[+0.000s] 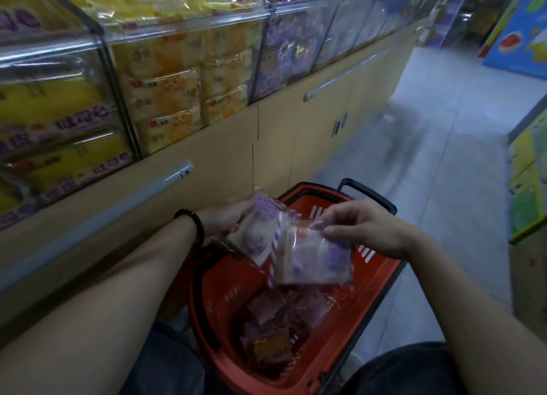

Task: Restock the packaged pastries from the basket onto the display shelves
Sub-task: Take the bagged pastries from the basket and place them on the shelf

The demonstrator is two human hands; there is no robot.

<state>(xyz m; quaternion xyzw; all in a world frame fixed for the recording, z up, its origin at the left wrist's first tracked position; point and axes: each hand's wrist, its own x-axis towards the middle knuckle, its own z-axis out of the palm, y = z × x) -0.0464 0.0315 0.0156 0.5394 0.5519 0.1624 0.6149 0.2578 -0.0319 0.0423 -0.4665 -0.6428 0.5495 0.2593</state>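
Left hand (220,220): your fingers are gripping one purple packet (257,235).
Right hand (367,229): your fingers are pinching a second packet (312,261).
Basket (225,288): one.

Pale tiled floor (429,146) along the aisle. Tan cabinet doors (322,122) with a silver bar handle (334,82) at left. Blue printed box (521,39) upper right; green-yellow cartons (527,193) lower right.

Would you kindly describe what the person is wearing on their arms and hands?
The left hand and right hand wear no gloves, and no sleeves show along either arm. A dark beaded bracelet circles the left wrist.
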